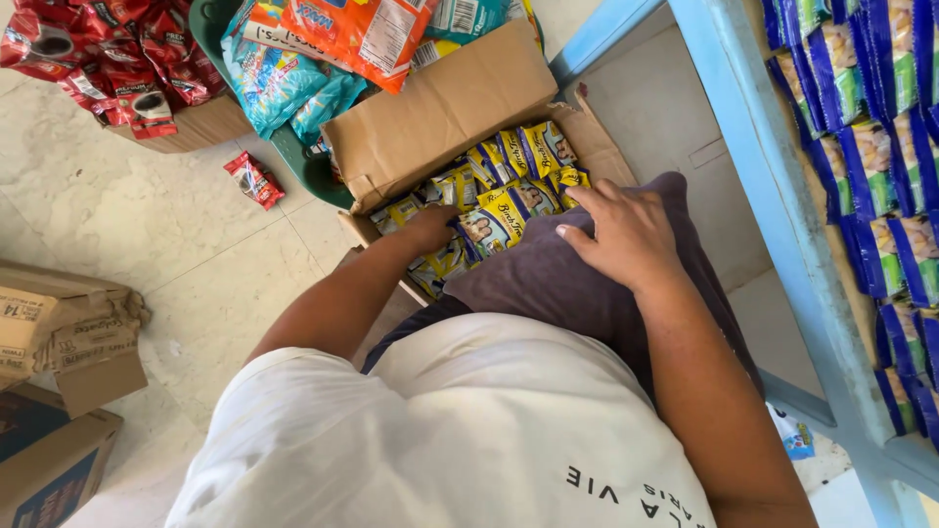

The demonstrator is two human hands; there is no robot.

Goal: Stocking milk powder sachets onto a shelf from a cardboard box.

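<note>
Left grip (430, 227) among boxed yellow sachets (509, 186)

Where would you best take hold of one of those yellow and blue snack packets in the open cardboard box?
Probably by its upper edge, coming from above. The yellow and blue snack packets stand packed side by side in the open cardboard box, so only their tops are free. The left hand already reaches in; the right hand rests on the knee.

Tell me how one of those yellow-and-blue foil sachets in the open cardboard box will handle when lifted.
Yellow-and-blue foil sachets look thin and flat, so probably light and floppy. Their glossy film may slip in the left hand. They lie loosely piled, so neighbours could shift.
</note>
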